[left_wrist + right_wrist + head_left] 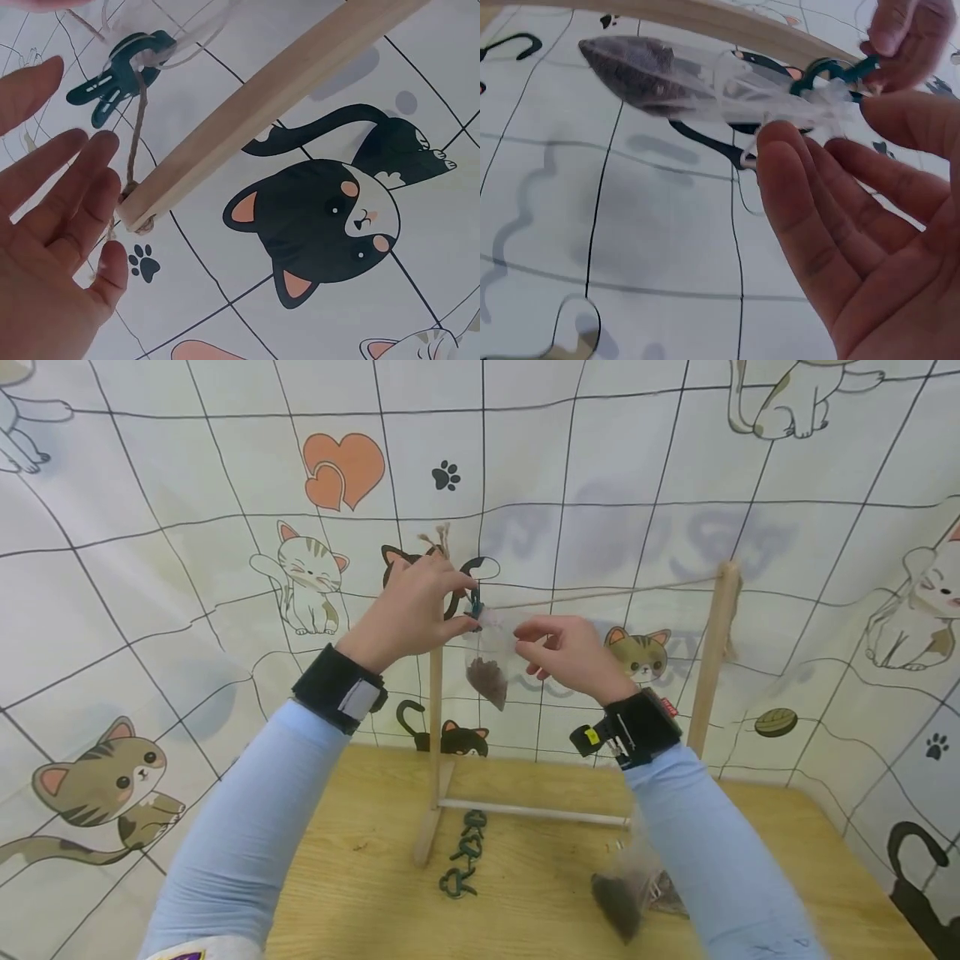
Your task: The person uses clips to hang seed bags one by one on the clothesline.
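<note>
A green plastic clip (124, 71) sits on the twine (136, 142), at the gathered neck of a small clear bag (487, 647) with dark brown contents in its bottom. The bag hangs below the twine, and white drawstrings loop from it in the right wrist view. My left hand (416, 610) is around the clip's handles, thumb and fingers spread; in the left wrist view a gap shows between fingertips and clip. Just right of the bag is my right hand (568, 652), fingers loosely bent with nothing gripped between them.
The twine runs between a left wooden post (436, 718) and a right post (712, 660), joined low by a pale crossbar (532, 812). Several green clips (470, 846) lie on the wooden table (360, 860). Another bag with dark contents (618, 902) is beneath my right forearm, beside a packet (667, 895).
</note>
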`<state>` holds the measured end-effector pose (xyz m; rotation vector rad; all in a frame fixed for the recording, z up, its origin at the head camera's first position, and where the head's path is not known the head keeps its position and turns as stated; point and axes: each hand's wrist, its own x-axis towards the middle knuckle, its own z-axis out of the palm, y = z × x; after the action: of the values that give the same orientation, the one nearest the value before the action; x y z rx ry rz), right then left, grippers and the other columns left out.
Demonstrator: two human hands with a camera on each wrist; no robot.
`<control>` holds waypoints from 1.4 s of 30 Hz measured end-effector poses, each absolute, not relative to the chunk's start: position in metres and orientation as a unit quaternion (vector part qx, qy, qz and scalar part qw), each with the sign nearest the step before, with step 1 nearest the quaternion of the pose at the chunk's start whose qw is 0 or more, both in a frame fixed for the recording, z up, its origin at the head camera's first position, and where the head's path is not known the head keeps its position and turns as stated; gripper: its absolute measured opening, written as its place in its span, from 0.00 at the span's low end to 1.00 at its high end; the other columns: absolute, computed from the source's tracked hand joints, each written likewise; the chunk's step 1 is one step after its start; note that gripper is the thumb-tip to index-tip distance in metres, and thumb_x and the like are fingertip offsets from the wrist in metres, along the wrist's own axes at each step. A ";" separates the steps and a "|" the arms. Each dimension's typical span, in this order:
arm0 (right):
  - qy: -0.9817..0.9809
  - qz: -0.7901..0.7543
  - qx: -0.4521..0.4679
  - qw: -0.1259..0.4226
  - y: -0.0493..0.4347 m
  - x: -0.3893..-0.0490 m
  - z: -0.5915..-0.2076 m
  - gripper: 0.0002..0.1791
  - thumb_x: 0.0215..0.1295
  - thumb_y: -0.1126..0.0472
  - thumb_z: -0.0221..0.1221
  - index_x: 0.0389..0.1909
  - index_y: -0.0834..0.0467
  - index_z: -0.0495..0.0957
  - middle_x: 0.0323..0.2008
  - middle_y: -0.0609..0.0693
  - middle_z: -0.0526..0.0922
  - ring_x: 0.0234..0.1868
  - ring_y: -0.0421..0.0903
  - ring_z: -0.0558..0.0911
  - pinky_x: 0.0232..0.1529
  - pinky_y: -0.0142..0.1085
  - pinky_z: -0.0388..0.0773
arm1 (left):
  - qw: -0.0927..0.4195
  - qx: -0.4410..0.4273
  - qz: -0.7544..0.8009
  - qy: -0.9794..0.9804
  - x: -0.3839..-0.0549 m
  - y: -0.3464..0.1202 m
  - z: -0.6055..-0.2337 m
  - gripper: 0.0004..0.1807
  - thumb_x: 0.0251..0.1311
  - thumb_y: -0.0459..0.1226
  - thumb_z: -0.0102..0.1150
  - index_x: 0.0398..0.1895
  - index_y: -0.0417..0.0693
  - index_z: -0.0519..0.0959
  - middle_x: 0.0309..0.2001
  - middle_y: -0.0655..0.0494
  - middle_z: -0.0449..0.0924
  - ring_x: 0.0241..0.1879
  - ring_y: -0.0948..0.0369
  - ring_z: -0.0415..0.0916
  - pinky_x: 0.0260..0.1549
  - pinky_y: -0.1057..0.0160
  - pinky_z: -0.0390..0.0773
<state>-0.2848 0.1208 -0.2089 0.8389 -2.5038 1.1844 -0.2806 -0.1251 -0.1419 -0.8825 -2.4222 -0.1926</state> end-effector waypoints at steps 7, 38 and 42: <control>-0.846 0.327 0.337 0.254 0.162 -0.259 -0.233 0.15 0.72 0.66 0.62 0.57 0.63 0.83 0.50 0.58 0.86 0.43 0.51 0.85 0.42 0.44 0.82 | 0.377 -0.386 -0.078 -0.839 -0.268 -0.139 -0.169 0.25 0.61 0.37 0.73 0.60 0.36 0.81 0.49 0.42 0.83 0.47 0.45 0.77 0.45 0.49 0.73; -0.853 0.326 0.219 0.345 0.194 -0.215 -0.412 0.20 0.61 0.71 0.69 0.55 0.62 0.83 0.48 0.57 0.85 0.39 0.52 0.85 0.27 0.32 0.80 | 0.428 -0.308 -0.157 -0.835 -0.232 -0.124 -0.386 0.25 0.60 0.40 0.74 0.58 0.38 0.82 0.54 0.43 0.82 0.53 0.47 0.81 0.50 0.48 0.81; -0.860 0.349 0.197 0.315 0.194 -0.211 -0.427 0.19 0.64 0.70 0.67 0.57 0.62 0.82 0.49 0.57 0.84 0.40 0.52 0.84 0.30 0.32 0.81 | 0.421 -0.305 -0.167 -0.838 -0.231 -0.121 -0.403 0.26 0.57 0.39 0.76 0.57 0.37 0.82 0.53 0.43 0.83 0.52 0.46 0.82 0.51 0.47 0.81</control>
<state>-0.2111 0.1937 -0.4271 0.5198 -2.2673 0.9199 -0.2305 -0.1213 -0.4031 -0.7630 -2.0993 -0.4196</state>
